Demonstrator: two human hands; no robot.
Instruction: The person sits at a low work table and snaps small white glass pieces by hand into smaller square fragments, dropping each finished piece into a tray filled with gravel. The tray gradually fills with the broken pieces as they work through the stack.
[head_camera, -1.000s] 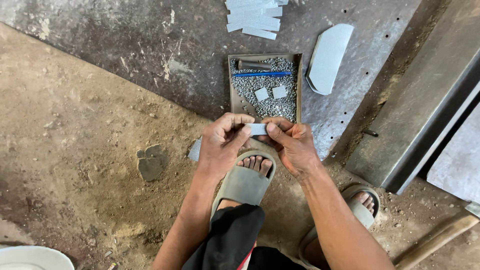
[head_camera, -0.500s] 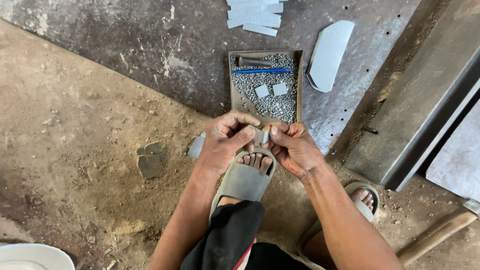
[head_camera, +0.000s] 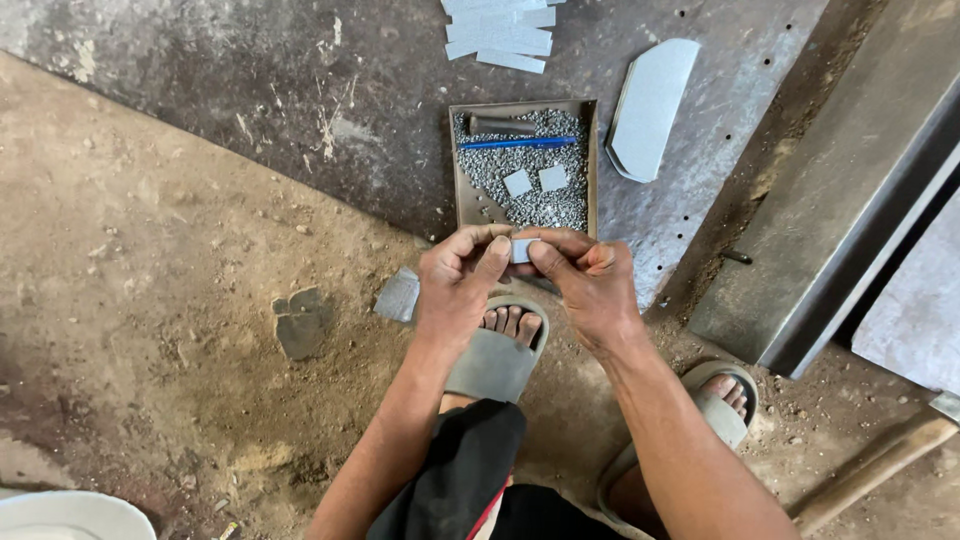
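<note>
Both our hands pinch one small grey piece, just short of the tray.

Our left hand (head_camera: 455, 290) and right hand (head_camera: 590, 285) meet fingertip to fingertip, each closed on the small grey piece (head_camera: 522, 250) between thumb and forefinger; it sits in the air between them, above our sandalled foot (head_camera: 497, 350). Just beyond the hands lies the shallow tray (head_camera: 455, 170) of grey grit, with two square pieces (head_camera: 535, 181) already resting on the grit, plus a blue stick (head_camera: 518, 143) and a dark rod (head_camera: 500, 125). Farther out past the tray wait a heap of grey strips (head_camera: 500, 28) and a stack of rounded sheets (head_camera: 650, 105) — so we judge the work barely begun, with much stock uncut. A loose offcut (head_camera: 398, 295) lies just left of our left hand.
</note>
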